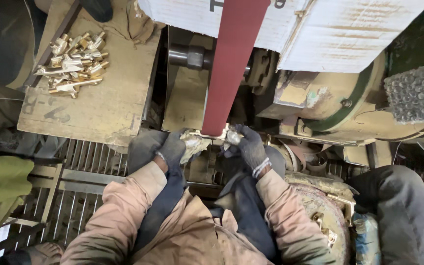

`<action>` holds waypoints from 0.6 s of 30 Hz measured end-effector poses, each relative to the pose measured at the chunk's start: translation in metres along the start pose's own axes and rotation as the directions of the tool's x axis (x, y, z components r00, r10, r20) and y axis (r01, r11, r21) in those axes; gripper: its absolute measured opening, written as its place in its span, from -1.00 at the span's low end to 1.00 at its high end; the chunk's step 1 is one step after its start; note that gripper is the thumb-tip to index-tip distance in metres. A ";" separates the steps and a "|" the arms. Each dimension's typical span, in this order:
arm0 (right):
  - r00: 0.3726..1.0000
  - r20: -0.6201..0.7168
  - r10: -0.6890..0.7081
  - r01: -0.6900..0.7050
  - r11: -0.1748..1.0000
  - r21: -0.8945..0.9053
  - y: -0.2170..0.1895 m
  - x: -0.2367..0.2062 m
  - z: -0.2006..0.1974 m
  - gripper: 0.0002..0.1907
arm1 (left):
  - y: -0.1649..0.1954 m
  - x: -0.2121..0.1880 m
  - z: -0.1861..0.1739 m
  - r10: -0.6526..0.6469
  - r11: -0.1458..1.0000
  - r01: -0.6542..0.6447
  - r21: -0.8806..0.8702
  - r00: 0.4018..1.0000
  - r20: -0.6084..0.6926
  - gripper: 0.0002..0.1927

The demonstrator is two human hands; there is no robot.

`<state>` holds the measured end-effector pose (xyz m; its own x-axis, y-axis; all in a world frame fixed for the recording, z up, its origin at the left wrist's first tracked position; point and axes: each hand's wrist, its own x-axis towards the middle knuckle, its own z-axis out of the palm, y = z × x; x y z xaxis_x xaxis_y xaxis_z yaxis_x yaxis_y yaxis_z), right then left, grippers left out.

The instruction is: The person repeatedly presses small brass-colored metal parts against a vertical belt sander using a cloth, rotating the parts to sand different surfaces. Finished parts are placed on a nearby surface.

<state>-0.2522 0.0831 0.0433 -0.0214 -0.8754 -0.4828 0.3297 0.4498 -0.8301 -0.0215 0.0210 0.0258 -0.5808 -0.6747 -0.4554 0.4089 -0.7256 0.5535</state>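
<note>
One long red abrasive sanding belt [229,64], matte, running down to a small pale metal casting [211,136] pressed against its lower end. Dark-gloved left hand [175,147] and right hand [249,145], fingers clenched, grasp the casting's ends. Brass-coloured castings [73,61] heaped at the dusty wooden board's [109,93] far-left corner.

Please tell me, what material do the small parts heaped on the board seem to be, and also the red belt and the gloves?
Heaped parts: probably brass, with a shiny yellow-gold and silvery gleam. Red belt: likely abrasive cloth, matte and dark red. Gloves on the left hand and right hand: knitted fabric, dark grey, with ribbed cuffs. Board: seemingly wood or fibreboard, dusty and worn at the edges.
</note>
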 end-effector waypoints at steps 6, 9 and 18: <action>0.989 0.044 -0.142 0.143 0.989 -0.035 0.013 -0.004 -0.009 -0.68 | -0.011 -0.009 -0.009 0.119 0.969 -0.114 0.218 0.993 -0.008 -0.79; 0.997 0.046 -0.067 0.065 0.997 0.037 0.009 0.004 -0.010 -0.70 | -0.012 -0.002 -0.009 0.240 0.874 -0.230 0.428 0.970 0.032 -0.73; 0.979 -0.039 0.198 -0.193 0.975 0.113 -0.005 0.008 -0.009 -0.73 | -0.014 0.003 0.000 0.075 0.885 -0.018 0.465 0.992 -0.104 -0.74</action>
<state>-0.2622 0.0753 0.0417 0.0081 -0.7614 -0.6483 0.4322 0.5873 -0.6844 -0.0293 0.0293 0.0164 -0.4721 -0.7376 -0.4827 0.0452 -0.5671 0.8224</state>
